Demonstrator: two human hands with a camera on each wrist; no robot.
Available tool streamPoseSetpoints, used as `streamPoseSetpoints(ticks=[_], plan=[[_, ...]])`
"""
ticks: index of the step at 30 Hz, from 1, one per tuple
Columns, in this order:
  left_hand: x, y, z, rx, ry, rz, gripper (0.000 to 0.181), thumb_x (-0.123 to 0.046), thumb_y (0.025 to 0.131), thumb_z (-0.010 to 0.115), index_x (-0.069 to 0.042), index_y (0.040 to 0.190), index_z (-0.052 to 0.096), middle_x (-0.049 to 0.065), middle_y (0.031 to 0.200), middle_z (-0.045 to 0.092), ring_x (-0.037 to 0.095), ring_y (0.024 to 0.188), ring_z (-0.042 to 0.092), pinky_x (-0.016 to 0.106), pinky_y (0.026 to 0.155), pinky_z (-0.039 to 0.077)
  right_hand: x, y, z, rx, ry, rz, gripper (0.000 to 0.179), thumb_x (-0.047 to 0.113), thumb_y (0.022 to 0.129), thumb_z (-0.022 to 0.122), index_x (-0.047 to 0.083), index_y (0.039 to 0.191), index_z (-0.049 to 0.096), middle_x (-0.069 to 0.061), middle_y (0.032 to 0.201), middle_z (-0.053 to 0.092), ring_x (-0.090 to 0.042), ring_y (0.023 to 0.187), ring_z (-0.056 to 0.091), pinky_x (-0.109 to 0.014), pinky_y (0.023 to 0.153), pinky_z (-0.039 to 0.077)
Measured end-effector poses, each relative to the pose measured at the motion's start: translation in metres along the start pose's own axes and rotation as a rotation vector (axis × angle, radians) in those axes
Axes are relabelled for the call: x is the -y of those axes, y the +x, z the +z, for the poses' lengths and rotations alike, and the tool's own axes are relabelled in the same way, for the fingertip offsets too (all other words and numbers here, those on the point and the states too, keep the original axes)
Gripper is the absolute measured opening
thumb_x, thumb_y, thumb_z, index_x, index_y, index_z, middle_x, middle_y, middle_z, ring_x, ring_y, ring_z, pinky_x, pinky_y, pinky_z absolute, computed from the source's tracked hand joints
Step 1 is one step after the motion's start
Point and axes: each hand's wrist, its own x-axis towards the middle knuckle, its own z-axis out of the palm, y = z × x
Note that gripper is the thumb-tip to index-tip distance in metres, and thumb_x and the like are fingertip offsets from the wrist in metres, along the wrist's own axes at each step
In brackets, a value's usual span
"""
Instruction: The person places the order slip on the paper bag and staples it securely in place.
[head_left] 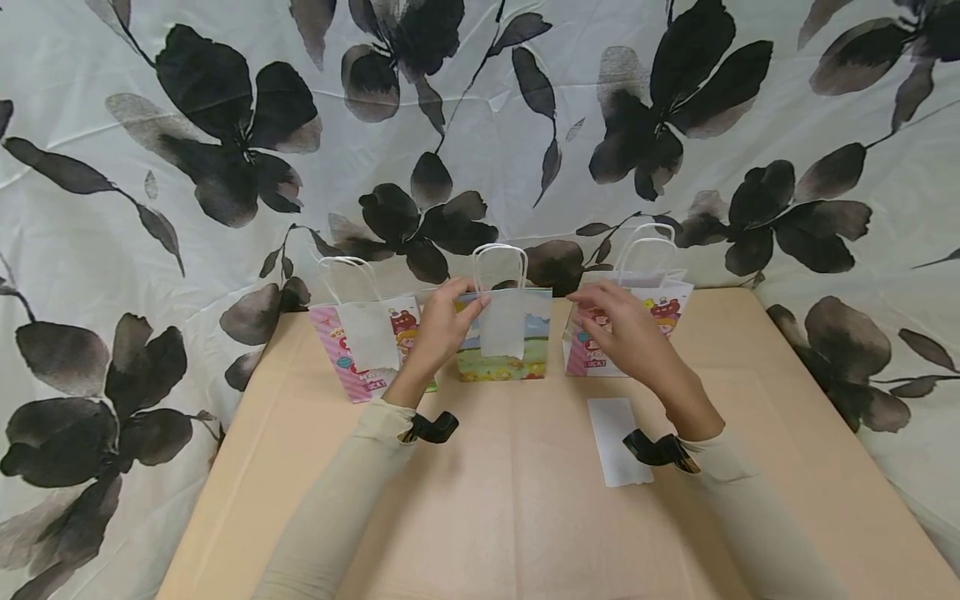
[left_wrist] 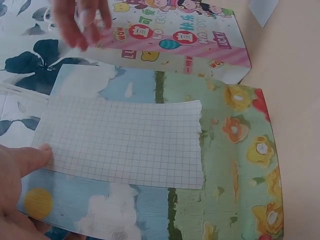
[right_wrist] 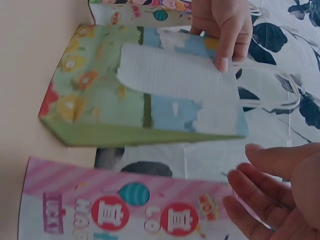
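Observation:
A paper gift bag (head_left: 502, 371) with a meadow, sky and flowers print stands in the middle, its white handles up. Over its front lies a torn strip of grid paper (left_wrist: 120, 142), reaching the top rim. My left hand (head_left: 444, 323) pinches the strip and the bag's rim, thumb in front on the paper, fingers behind and partly hidden. My right hand (right_wrist: 285, 195) holds nothing; its fingers are spread and slightly bent. It hovers at the front of the pink cartoon gift bag (head_left: 588, 362) on the right, close to its top edge.
Another pink cartoon gift bag (head_left: 351, 367) stands at left, with a white paper strip (head_left: 367, 333) on its front. A loose paper strip (head_left: 611, 433) lies on the tan table (head_left: 510, 517) near my right wrist. Behind hangs a white floral cloth (head_left: 525, 150).

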Motion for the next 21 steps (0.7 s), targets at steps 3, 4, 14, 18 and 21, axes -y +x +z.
streamPoseSetpoints(ticks=[3,4,14,18,21], plan=[[0.0,0.0,-0.002,0.01,0.001,-0.008,0.018,-0.019,0.1,0.067,-0.008,0.113,0.071,0.013,0.131,0.064,0.028,0.129,0.055,0.051,0.112,0.041,-0.007,-0.01,-0.008,0.055,-0.021,-0.005,0.03,0.006,0.093,0.073,0.005,0.123,0.069,-0.014,0.126,0.064,-0.032,0.104,0.067,-0.051,0.087,0.057],[0.0,0.0,-0.002,0.014,0.004,-0.011,0.018,-0.019,0.1,0.067,-0.008,0.113,0.071,0.012,0.132,0.064,0.028,0.13,0.055,0.051,0.112,0.041,-0.009,-0.013,-0.01,0.083,-0.024,-0.003,0.031,0.006,0.093,0.073,0.005,0.123,0.069,-0.014,0.125,0.065,-0.032,0.104,0.068,-0.051,0.088,0.057],[0.001,0.001,-0.005,0.033,-0.003,-0.03,0.019,-0.02,0.1,0.066,-0.009,0.115,0.071,0.01,0.133,0.063,0.027,0.132,0.053,0.051,0.113,0.04,-0.045,-0.042,-0.029,0.353,0.004,0.061,0.021,0.004,0.092,0.074,0.007,0.112,0.076,-0.003,0.107,0.075,-0.018,0.094,0.069,-0.032,0.079,0.058],[0.001,0.0,-0.005,0.038,-0.009,-0.043,0.02,-0.021,0.1,0.066,-0.01,0.117,0.071,0.009,0.134,0.063,0.027,0.133,0.052,0.052,0.114,0.039,-0.06,-0.055,-0.034,0.383,0.023,0.133,0.023,0.007,0.092,0.074,0.008,0.115,0.075,-0.003,0.109,0.074,-0.018,0.095,0.067,-0.036,0.083,0.058],[0.0,-0.001,-0.005,0.042,-0.01,-0.046,0.021,-0.021,0.1,0.066,-0.01,0.118,0.07,0.008,0.135,0.062,0.028,0.134,0.052,0.053,0.113,0.04,-0.07,-0.066,-0.039,0.387,0.033,0.185,0.023,0.008,0.093,0.073,0.007,0.116,0.074,-0.003,0.11,0.073,-0.02,0.099,0.067,-0.047,0.089,0.057]])
